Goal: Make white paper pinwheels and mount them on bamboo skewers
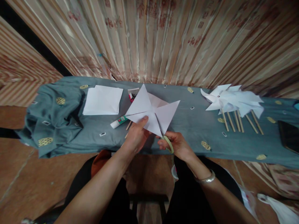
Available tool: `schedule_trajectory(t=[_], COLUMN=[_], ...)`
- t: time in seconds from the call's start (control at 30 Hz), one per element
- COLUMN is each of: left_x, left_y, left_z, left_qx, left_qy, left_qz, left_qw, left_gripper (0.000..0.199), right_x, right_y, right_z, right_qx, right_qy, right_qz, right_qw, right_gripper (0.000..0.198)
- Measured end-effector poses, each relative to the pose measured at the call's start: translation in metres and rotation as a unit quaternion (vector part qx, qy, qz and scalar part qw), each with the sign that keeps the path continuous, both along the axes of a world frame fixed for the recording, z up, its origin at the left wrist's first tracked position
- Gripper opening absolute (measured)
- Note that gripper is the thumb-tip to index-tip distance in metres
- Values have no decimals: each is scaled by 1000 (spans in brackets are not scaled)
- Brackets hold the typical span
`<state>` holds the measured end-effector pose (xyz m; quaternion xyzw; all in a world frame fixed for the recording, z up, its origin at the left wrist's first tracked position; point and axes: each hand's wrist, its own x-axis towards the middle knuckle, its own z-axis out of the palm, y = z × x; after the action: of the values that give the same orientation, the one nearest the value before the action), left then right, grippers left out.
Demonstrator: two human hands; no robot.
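Note:
My left hand (137, 133) pinches a square of white paper (142, 104) by its lower left part, thumb on top. Slits run in from the corners of the paper toward its middle. In my right hand (175, 143) is a pair of scissors (168, 143) with pale green handles. Their blades lie in the slit at the paper's lower right corner. Under the paper's left side a glue stick (119, 121) sticks out, beside a small open red and white box (133, 94) of dark pins or tacks, partly covered. Thin wooden sticks (128, 125) peek out below the paper.
A stack of white paper (102, 100) lies to the left on the grey-green cloth (187, 124). Several white paper pinwheels (235, 98) on wooden sticks lie to the right. A dark phone-like object (289, 135) rests at the far right. A curtain (149, 40) hangs behind.

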<state>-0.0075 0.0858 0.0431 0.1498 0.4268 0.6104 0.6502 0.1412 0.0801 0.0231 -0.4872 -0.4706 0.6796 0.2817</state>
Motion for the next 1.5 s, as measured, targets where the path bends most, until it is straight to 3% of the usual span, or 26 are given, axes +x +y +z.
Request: schedule_trajectory(t=[1.03,1.3,1.5], left_x=[4,5,0], left_y=[2,10,21], left_z=[0,2,4], left_qx=[-11,14,-5], left_qy=[-2,-18,-28], left_qz=[22,35,37], left_qw=[1000,999,999], left_gripper=[16,25,25], right_x=[0,13,59], right_y=[0,-3,1], right_z=[-3,3,15], right_qx=[-4,-10,-56], right_qy=[16,6,-68], right_qz=[-7,70,164], right_qw=[1000,998,982], right_gripper=[40,49,47])
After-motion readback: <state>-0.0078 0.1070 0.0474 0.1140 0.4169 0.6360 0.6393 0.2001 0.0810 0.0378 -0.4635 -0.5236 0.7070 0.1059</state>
